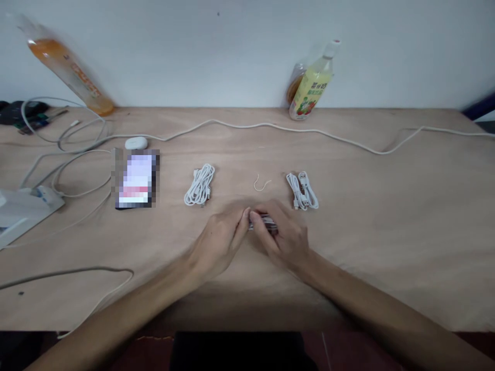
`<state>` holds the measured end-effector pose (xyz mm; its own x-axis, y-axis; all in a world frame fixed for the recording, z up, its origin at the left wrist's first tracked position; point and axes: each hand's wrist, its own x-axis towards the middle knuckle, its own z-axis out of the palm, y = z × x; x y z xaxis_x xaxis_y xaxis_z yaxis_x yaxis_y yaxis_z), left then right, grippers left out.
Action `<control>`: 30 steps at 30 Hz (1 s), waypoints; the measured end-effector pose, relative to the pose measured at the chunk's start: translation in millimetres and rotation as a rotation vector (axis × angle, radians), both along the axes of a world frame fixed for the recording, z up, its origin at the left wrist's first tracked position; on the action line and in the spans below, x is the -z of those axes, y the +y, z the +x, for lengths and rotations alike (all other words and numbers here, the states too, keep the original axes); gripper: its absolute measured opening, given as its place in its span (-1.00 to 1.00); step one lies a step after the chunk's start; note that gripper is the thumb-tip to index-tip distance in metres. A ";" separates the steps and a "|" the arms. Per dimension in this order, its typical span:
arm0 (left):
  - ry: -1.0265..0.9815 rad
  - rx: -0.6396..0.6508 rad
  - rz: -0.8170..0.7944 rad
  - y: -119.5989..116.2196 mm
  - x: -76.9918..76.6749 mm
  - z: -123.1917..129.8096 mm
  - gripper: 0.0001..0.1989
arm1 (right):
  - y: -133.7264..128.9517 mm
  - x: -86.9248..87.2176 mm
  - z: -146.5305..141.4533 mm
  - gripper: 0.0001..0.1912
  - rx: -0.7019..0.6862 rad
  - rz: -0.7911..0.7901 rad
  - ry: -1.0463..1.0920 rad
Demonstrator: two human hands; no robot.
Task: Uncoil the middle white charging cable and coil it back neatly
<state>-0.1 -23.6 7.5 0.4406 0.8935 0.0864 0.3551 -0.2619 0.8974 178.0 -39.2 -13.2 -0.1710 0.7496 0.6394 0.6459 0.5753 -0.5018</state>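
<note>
I see the right hand (284,234) curled round a slim, stranded cable bundle (266,222), near middle of the smooth tan table (386,216). Left hand (220,239) bunched nearly closed at its left end; can't tell what it grips. Farther out: smooth white looped left coil (199,185), right coil (302,190), thin curved tie (260,190) between.
</note>
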 end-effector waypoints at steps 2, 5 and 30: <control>-0.014 -0.003 -0.038 -0.2 -0.3 0.7 -0.68 | 0.7 -1.5 1.3 -0.87 -0.010 0.131 -0.097; -0.057 0.026 -0.139 0.0 -1.8 2.5 -0.64 | 3.6 -5.5 4.5 -0.85 0.027 0.288 -0.249; -0.116 0.051 -0.291 -3.7 -3.1 4.2 -0.65 | 7.9 -2.5 9.4 -0.79 -0.020 0.172 -0.243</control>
